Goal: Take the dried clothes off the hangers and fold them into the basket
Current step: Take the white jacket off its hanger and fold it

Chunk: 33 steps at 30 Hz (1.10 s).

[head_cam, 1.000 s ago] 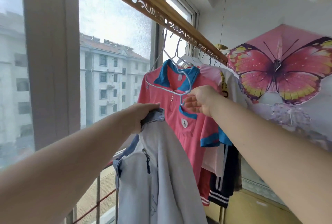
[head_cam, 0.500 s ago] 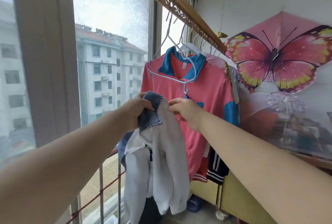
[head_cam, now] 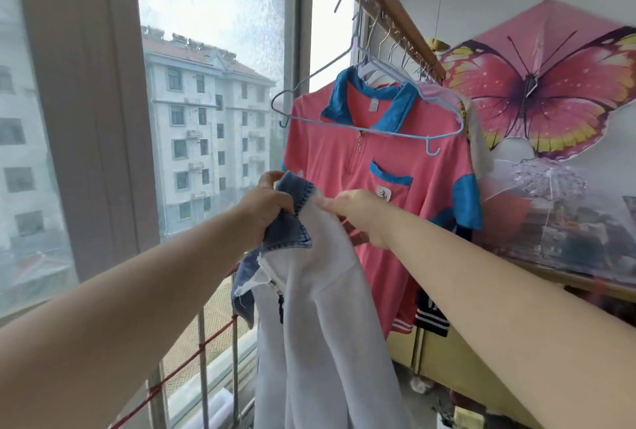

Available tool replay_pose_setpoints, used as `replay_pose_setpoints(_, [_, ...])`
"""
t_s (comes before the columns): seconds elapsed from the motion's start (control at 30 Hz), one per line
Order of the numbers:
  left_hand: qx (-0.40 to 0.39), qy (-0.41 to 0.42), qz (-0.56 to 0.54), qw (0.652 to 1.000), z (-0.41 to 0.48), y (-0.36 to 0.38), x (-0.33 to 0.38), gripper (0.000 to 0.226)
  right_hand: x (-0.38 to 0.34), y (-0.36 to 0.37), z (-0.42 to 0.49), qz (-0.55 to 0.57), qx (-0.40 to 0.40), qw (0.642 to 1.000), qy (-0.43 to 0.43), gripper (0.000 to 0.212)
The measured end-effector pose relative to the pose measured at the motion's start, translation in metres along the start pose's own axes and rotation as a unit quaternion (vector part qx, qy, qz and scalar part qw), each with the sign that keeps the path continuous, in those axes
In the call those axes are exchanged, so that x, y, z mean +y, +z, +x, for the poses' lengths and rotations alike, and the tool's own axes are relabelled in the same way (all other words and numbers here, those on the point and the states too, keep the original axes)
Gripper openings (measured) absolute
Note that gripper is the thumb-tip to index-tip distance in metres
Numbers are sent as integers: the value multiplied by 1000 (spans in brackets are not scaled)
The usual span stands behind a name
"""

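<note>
A white zip jacket with a denim collar [head_cam: 320,308] hangs down in front of me, off any hanger. My left hand [head_cam: 265,208] grips its denim collar. My right hand [head_cam: 358,212] pinches the white fabric at the shoulder just right of the collar. Behind them an empty light-blue wire hanger [head_cam: 375,126] hangs from the wooden rail [head_cam: 389,12]. A pink polo shirt with blue collar and sleeve trim [head_cam: 364,188] hangs on its own hanger right behind it. More garments hang further along the rail, mostly hidden. No basket is in view.
A large window [head_cam: 213,84] with a metal guard rail and red cord [head_cam: 203,346] runs along the left. A pink butterfly kite [head_cam: 537,98] leans on the right wall above a yellow cabinet [head_cam: 457,356] and a ledge with clutter.
My right hand left the hanger and came down to pinch the jacket's shoulder. The jacket, now off the hanger, has been lowered and drawn toward me, and my view has dropped and turned slightly left.
</note>
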State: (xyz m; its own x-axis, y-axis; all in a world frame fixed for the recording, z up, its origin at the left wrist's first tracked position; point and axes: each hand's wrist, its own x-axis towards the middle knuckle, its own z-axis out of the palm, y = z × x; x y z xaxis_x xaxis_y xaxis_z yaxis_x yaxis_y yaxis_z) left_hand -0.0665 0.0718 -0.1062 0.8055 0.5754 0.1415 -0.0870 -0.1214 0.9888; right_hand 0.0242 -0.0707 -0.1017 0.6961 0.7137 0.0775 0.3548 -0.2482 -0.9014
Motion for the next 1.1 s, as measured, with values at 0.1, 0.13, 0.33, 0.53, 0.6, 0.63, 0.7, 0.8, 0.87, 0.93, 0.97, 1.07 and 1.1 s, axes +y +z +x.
replay_pose_setpoints(0.1, [-54, 0, -46, 998, -5, -5, -3, 63, 5, -1, -3, 72, -27, 997, 4, 18])
replay_pose_setpoints(0.13, [-67, 4, -57, 996, -7, -5, -4, 64, 7, 0, -3, 73, -39, 997, 3, 11])
replay_pose_setpoints(0.33, [-99, 1, -67, 993, -9, -2, -9, 68, 17, 12, -5, 110, -19, 994, -13, 22])
replay_pose_setpoints(0.53, [-87, -8, -76, 993, -7, -6, -13, 62, 21, 3, -6, 33, 89, 989, -111, 19])
replay_pose_setpoints(0.6, [-87, -6, -91, 992, -7, -6, -16, 61, 18, 0, -6, -4, 96, 988, -121, 10])
replay_pose_setpoints(0.63, [-85, -9, -100, 991, -7, -6, -17, 60, 17, -1, -6, -51, 107, 985, -126, 6])
replay_pose_setpoints(0.7, [-87, -23, -123, 988, -7, -4, -18, 61, 17, -1, -4, -174, 145, 963, -147, 11])
replay_pose_setpoints(0.8, [-88, -47, -158, 982, -10, 4, -17, 63, 17, 4, -5, -285, 239, 911, -175, 30])
replay_pose_setpoints(0.87, [-90, -51, -171, 980, -13, 9, -14, 60, 17, 9, -9, -316, 252, 895, -191, 27])
replay_pose_setpoints(0.93, [-92, -50, -181, 978, -14, 12, -12, 59, 17, 13, -10, -340, 237, 891, -185, 18])
replay_pose_setpoints(0.97, [-93, -52, -185, 977, -15, 13, -11, 59, 17, 14, -9, -339, 234, 893, -179, 16])
replay_pose_setpoints(1.07, [-102, -52, -184, 976, -18, 14, -10, 57, 17, 15, -8, -295, 245, 910, -155, 6])
replay_pose_setpoints(1.1, [-103, -51, -182, 977, -19, 14, -10, 56, 16, 15, -7, -277, 248, 917, -146, 4])
